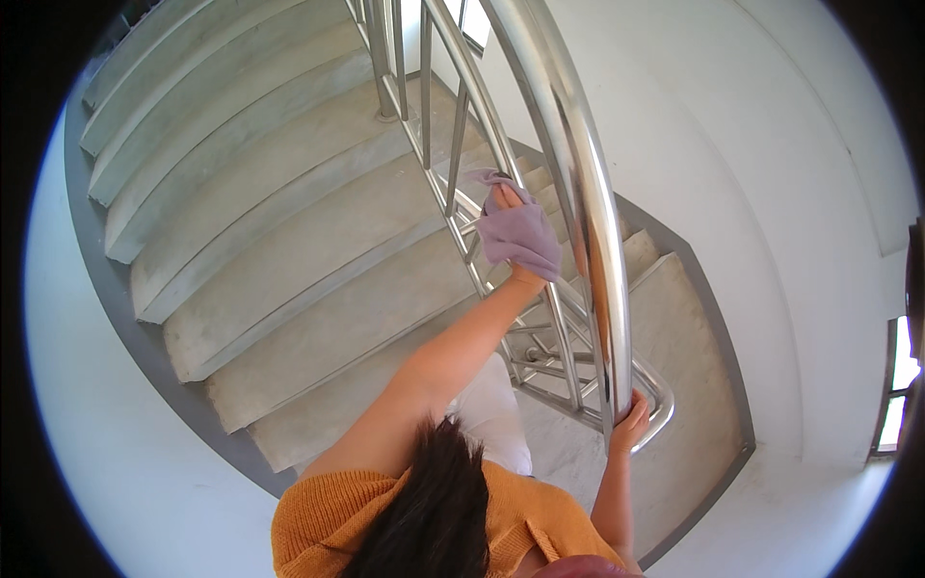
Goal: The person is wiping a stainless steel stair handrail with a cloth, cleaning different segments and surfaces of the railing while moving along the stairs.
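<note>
My left hand (507,196) reaches forward with a purple cloth (522,237) draped over it. The cloth covers most of the hand, and the fingertips show near its top. Hand and cloth rest against the thinner lower rail (473,83) of a stainless steel stair railing. Closer to me, my right hand (631,425) grips the thick polished handrail (594,188) near the railing's bend. That hand's thumb side is partly hidden by the tube.
Concrete stairs (311,249) climb on the left, edged by a grey wall band (155,368). Beyond the railing, more steps (643,253) adjoin a landing (686,354). Slanted metal balusters (457,144) fill the railing. A white wall (730,195) and a window (896,390) are at the right.
</note>
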The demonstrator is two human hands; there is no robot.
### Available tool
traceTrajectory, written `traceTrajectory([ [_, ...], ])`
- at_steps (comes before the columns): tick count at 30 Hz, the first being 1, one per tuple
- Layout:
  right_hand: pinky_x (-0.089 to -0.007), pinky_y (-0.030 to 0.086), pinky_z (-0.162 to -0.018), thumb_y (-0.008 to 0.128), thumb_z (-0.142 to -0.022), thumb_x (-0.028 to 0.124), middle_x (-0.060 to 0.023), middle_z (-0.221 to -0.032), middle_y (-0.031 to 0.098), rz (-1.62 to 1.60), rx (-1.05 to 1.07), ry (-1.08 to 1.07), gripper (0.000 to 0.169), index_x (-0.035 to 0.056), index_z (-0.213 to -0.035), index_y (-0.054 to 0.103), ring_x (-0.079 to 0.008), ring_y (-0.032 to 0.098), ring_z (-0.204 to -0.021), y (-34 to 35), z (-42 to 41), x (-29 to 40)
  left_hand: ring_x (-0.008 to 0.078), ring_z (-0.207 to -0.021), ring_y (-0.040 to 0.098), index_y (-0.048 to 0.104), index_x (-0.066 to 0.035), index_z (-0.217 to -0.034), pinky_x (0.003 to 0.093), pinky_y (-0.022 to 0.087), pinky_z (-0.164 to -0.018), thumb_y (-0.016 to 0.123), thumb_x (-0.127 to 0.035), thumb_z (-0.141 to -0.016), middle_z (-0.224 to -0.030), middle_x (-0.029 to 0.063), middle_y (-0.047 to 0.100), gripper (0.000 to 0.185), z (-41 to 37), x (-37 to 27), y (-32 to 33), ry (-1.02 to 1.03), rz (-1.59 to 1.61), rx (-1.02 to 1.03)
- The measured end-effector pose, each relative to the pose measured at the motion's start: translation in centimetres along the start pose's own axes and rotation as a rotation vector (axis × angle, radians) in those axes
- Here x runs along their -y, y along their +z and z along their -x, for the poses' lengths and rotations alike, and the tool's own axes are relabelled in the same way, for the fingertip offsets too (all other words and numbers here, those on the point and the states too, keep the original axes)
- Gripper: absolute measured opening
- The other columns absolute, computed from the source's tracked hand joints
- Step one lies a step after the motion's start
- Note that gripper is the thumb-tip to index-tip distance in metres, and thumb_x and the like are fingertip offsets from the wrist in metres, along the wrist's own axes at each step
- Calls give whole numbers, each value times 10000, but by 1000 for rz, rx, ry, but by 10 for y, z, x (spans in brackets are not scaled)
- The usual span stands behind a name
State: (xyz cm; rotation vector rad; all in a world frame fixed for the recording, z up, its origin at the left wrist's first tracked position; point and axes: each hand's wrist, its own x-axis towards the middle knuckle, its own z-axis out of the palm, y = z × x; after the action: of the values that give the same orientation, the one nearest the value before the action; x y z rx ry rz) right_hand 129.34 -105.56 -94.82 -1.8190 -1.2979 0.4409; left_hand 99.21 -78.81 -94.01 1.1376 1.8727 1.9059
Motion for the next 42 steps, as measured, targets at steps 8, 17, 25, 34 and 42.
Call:
traceTrajectory([
  [8, -378, 494, -847, 305, -1064, 367, -155, -1024, 689, 90, 42, -7, 523, -15, -1115, 658, -266, 646, -936, -8, 3, 1, 376, -1365, 381, 284, 101, -1447, 373, 305, -1151, 497, -187, -951, -1452, 269, 386, 613, -3, -36, -10, 110, -493, 39],
  [17, -425, 480, -911, 412, -1022, 321, -217, -1175, 627, 110, 107, -264, 464, -22, -1311, 532, -361, 625, -1039, 41, -27, 145, 287, -918, 622, 477, -39, -1071, 410, 484, -749, 566, -140, -876, -963, 150, 613, 237, -124, -85, -55, 127, -624, 341],
  [25, -468, 477, -892, 380, -1019, 453, -239, -1190, 613, 236, -8, -454, 592, -41, -1319, 512, -417, 602, -1046, 63, -39, 171, 324, -595, 634, 385, -10, -1124, 429, 484, -523, 649, -142, -810, -660, 95, 615, 431, -107, -56, -59, 332, -170, 66],
  [34, -270, 352, -567, 371, -1007, 550, -28, -847, 481, 119, -71, -235, 694, -37, -1372, 436, -121, 420, -661, 63, -23, 146, 277, -449, 523, 510, -95, -909, 350, 370, -391, 641, -130, -843, -612, 34, 579, 151, -98, 10, -46, 530, -229, -168],
  [42, -374, 430, -676, 223, -997, 608, -159, -907, 538, 218, -290, -249, 761, -82, -1134, 514, -230, 516, -776, 57, -19, 140, 275, -521, 592, 633, -193, -646, 367, 428, -476, 514, -195, -848, -549, 35, 568, 235, -39, 159, -26, 222, -221, -75],
])
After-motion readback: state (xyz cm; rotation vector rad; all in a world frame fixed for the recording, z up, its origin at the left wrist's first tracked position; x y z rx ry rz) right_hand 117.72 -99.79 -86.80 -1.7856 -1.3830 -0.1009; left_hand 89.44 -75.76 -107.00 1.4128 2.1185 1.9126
